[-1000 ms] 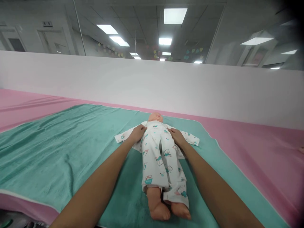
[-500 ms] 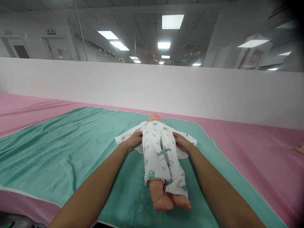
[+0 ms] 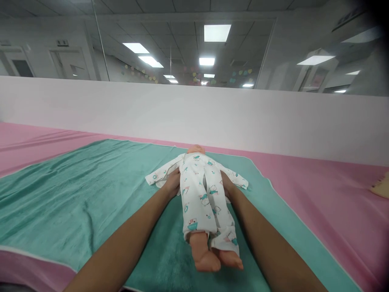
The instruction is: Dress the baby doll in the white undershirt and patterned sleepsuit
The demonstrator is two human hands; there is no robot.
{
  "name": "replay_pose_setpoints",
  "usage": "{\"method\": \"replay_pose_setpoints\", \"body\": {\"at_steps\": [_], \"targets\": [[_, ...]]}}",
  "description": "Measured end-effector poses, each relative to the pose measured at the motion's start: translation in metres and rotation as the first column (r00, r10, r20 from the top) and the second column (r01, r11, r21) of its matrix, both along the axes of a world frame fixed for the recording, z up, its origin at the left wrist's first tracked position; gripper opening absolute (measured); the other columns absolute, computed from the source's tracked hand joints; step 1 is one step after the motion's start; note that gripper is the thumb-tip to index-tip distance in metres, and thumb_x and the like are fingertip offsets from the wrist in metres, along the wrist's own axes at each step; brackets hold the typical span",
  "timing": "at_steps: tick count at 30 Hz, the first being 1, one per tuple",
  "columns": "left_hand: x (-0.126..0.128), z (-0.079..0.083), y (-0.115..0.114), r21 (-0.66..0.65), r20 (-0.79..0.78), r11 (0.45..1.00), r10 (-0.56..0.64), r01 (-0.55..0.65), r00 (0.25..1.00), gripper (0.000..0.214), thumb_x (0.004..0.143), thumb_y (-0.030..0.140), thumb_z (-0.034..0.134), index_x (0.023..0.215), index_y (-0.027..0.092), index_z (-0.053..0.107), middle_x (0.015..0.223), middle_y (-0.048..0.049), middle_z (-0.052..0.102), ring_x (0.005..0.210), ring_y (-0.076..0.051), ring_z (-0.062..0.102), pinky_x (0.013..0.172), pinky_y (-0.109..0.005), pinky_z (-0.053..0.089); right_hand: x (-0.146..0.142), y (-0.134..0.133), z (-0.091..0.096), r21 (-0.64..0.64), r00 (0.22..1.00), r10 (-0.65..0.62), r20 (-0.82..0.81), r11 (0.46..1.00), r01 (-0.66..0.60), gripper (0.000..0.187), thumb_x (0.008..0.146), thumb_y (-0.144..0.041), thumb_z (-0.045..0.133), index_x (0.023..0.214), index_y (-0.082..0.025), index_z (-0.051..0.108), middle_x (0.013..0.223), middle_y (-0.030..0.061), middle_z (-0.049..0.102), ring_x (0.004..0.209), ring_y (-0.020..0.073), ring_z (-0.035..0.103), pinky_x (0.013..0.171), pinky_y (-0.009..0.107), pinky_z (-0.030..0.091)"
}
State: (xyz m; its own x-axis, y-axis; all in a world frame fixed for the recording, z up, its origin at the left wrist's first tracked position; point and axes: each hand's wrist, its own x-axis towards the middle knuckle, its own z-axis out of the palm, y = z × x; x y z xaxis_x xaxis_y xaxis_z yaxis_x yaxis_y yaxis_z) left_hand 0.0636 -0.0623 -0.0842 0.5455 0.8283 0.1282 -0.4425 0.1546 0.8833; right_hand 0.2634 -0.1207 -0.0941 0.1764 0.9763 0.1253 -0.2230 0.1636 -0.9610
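Note:
A baby doll (image 3: 199, 194) lies on its back on a teal blanket (image 3: 121, 190), head away from me and bare feet toward me. It wears white printed trousers and an open-fronted printed top (image 3: 165, 171) whose sleeves spread out to both sides. My left hand (image 3: 173, 181) grips the doll's left-hand side in view, at the waist, fingers curled and partly tucked behind the clothing. On the opposite side my right hand (image 3: 226, 184) holds the doll at the same height, its fingertips hidden by the trousers.
Pink cloth (image 3: 319, 194) extends around the blanket. Behind it stands a low white wall (image 3: 194, 115) with a glass panel (image 3: 182, 40) above, showing ceiling lights. A pale yellowish object (image 3: 381, 186) is cut off at the right edge.
Both hands have turned and slid closer in against the doll's sides, hiding more of the fingers. The doll stays in place; the view has shifted slightly.

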Motion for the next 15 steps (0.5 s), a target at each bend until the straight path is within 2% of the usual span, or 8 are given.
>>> {"method": "replay_pose_setpoints", "body": {"at_steps": [4, 8, 12, 15], "targets": [[0.001, 0.002, -0.001, -0.100, 0.045, 0.993, 0.075, -0.071, 0.996, 0.033, 0.057, 0.010, 0.068, 0.090, 0.015, 0.067, 0.080, -0.0076, 0.070, 0.084, -0.026, 0.063, 0.077, -0.037, 0.050, 0.007, 0.002, -0.005, 0.082, 0.993, 0.112, -0.038, 0.991, -0.108, 0.040, 0.069, -0.032, 0.064, 0.108, -0.022, 0.061, 0.091, 0.0037, 0.069, 0.091, 0.0226, 0.061, 0.081, 0.034, 0.048], [-0.002, 0.001, 0.001, -0.160, 0.033, 0.981, 0.112, -0.106, 0.993, 0.027, 0.059, 0.010, 0.067, 0.085, 0.013, 0.066, 0.076, -0.0082, 0.069, 0.082, -0.027, 0.063, 0.076, -0.038, 0.050, 0.010, 0.003, -0.008, 0.109, 0.991, 0.126, -0.040, 0.987, -0.121, 0.043, 0.068, -0.030, 0.064, 0.110, -0.023, 0.060, 0.093, 0.0033, 0.069, 0.091, 0.0217, 0.062, 0.082, 0.035, 0.048], [-0.003, -0.007, 0.008, -0.142, 0.011, 0.986, 0.093, -0.091, 0.996, 0.024, 0.064, 0.023, 0.069, 0.086, 0.015, 0.066, 0.080, -0.0082, 0.069, 0.083, -0.027, 0.062, 0.076, -0.038, 0.049, 0.010, 0.004, -0.009, 0.104, 0.991, 0.131, -0.025, 0.986, -0.128, 0.042, 0.067, -0.032, 0.066, 0.107, -0.023, 0.062, 0.092, 0.0029, 0.069, 0.090, 0.0214, 0.062, 0.082, 0.035, 0.047], [-0.001, -0.019, 0.022, -0.172, 0.018, 0.983, 0.069, -0.065, 0.997, 0.022, 0.067, 0.035, 0.066, 0.081, 0.017, 0.066, 0.076, -0.0074, 0.068, 0.087, -0.028, 0.061, 0.078, -0.037, 0.048, 0.003, 0.008, -0.007, 0.132, 0.995, 0.101, -0.011, 0.986, -0.098, 0.039, 0.068, -0.036, 0.065, 0.104, -0.022, 0.063, 0.090, 0.0031, 0.069, 0.088, 0.0207, 0.062, 0.081, 0.034, 0.047]]}}
